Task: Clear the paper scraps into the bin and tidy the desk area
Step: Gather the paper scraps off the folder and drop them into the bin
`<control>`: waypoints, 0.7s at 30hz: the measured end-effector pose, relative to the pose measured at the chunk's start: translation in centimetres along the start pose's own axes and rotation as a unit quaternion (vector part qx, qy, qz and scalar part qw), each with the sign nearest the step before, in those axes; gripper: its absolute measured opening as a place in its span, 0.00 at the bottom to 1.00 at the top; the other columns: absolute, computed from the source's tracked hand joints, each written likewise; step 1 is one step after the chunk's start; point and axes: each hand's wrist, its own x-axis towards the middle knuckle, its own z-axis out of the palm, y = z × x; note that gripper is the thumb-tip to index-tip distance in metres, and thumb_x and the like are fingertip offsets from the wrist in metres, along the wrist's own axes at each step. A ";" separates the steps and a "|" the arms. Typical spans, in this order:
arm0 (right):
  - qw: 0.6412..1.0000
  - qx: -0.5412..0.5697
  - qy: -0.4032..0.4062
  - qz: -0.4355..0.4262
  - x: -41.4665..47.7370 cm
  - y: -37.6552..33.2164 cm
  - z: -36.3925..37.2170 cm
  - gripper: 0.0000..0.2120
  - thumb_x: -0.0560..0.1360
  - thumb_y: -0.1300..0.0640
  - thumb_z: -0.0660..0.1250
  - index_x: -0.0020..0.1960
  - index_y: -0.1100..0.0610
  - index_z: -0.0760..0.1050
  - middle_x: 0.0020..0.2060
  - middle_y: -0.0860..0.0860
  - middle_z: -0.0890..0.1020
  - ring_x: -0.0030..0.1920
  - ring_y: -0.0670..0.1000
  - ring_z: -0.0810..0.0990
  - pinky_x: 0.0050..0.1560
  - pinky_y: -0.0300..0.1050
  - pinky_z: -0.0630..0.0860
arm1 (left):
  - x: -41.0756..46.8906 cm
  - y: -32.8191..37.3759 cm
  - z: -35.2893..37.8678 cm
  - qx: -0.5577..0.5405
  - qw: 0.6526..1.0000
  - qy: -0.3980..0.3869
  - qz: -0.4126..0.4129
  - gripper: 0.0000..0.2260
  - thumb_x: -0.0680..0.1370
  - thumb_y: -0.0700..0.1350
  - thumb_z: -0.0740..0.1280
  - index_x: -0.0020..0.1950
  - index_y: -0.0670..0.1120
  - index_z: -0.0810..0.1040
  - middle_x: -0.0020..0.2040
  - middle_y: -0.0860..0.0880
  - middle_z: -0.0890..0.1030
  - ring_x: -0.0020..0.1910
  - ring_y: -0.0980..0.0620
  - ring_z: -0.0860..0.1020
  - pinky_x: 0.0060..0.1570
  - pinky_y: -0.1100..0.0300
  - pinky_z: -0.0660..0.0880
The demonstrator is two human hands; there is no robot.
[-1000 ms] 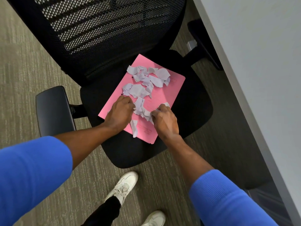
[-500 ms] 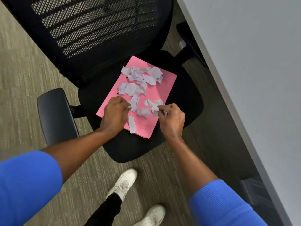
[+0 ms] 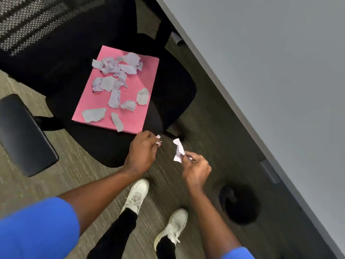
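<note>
Several torn pale paper scraps (image 3: 114,82) lie on a pink folder (image 3: 130,118) that rests on the seat of a black office chair (image 3: 173,86). My left hand (image 3: 142,152) is off the seat's front edge, fingers closed on small white scraps (image 3: 158,141). My right hand (image 3: 196,168) is lower and to the right, pinching a larger white scrap (image 3: 178,150) that sticks up from its fingers. A dark round bin (image 3: 239,203) stands on the carpet under the desk edge, right of my right hand.
A grey desk (image 3: 270,71) runs diagonally along the right side. The chair's mesh back (image 3: 37,21) and left armrest (image 3: 22,135) are at the left. My two white shoes (image 3: 137,196) stand on the carpet below my hands.
Both hands have lifted off the folder and pulled back toward me and to the right, each carrying scraps. The view has swung so the bin now shows.
</note>
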 end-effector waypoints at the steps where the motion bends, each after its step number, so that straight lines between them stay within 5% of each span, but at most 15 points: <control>1: 1.000 0.004 0.004 0.023 -0.6 2.0 -0.9 0.08 0.76 0.60 0.77 0.54 0.55 0.90 0.47 0.53 0.90 0.46 0.52 0.87 0.50 0.41 0.79 | -0.7 0.7 1.3 0.000 1.000 -0.017 0.009 0.04 0.79 0.38 0.73 0.49 0.42 0.88 0.48 0.46 0.83 0.50 0.43 0.81 0.51 0.49 0.78; 8: 0.983 0.017 0.061 0.175 -3.3 15.0 -7.6 0.08 0.76 0.54 0.79 0.54 0.54 0.90 0.48 0.53 0.91 0.49 0.54 0.87 0.55 0.45 0.80 | -5.9 5.8 11.1 0.016 0.989 -0.143 0.016 0.06 0.81 0.42 0.72 0.55 0.45 0.89 0.51 0.48 0.84 0.53 0.47 0.82 0.57 0.49 0.79; 14: 0.970 0.017 0.012 0.242 -2.1 26.4 -13.9 0.10 0.80 0.59 0.74 0.60 0.57 0.86 0.54 0.53 0.86 0.53 0.52 0.84 0.38 0.24 0.73 | -10.3 11.1 21.2 0.045 0.970 -0.236 -0.023 0.10 0.81 0.42 0.70 0.60 0.45 0.88 0.58 0.44 0.87 0.59 0.43 0.84 0.63 0.51 0.78; 17: 0.963 -0.022 0.059 0.263 -0.9 31.0 -16.0 0.09 0.77 0.59 0.75 0.56 0.59 0.89 0.54 0.60 0.89 0.56 0.60 0.87 0.56 0.46 0.82 | -12.4 13.4 26.6 0.045 0.957 -0.286 0.002 0.12 0.83 0.43 0.67 0.64 0.45 0.86 0.63 0.44 0.86 0.65 0.44 0.82 0.67 0.54 0.74; 21: 0.963 -0.052 0.073 0.255 0.8 35.7 -18.2 0.07 0.75 0.61 0.76 0.52 0.61 0.89 0.52 0.63 0.89 0.56 0.63 0.87 0.62 0.56 0.81 | -13.8 15.8 33.0 0.064 0.937 -0.342 0.038 0.14 0.85 0.48 0.64 0.65 0.46 0.85 0.65 0.44 0.85 0.66 0.44 0.82 0.66 0.54 0.74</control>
